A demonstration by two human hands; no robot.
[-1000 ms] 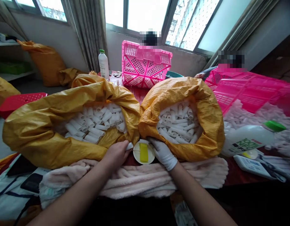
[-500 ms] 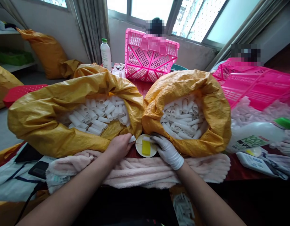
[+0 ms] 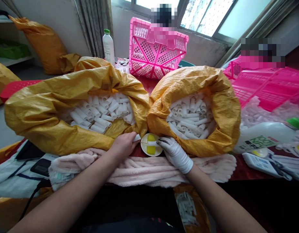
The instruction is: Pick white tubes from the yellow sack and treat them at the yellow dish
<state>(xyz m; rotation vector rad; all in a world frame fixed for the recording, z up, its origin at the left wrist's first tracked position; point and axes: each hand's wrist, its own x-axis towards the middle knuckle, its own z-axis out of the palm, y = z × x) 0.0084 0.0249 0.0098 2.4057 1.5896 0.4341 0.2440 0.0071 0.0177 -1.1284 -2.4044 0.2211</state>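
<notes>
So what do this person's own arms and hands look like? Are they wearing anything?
The left hand is bare. The right hand wears a snug white glove with darker fingertips. The left forearm and right forearm show no sleeves, watches or bands.

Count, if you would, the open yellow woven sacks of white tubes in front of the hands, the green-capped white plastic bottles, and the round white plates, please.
Open yellow woven sacks: 2 (left, right), both holding white tubes
Green-capped white plastic bottles: 2 (tall, large lying)
Round white plates: 1
Total: 5
</notes>
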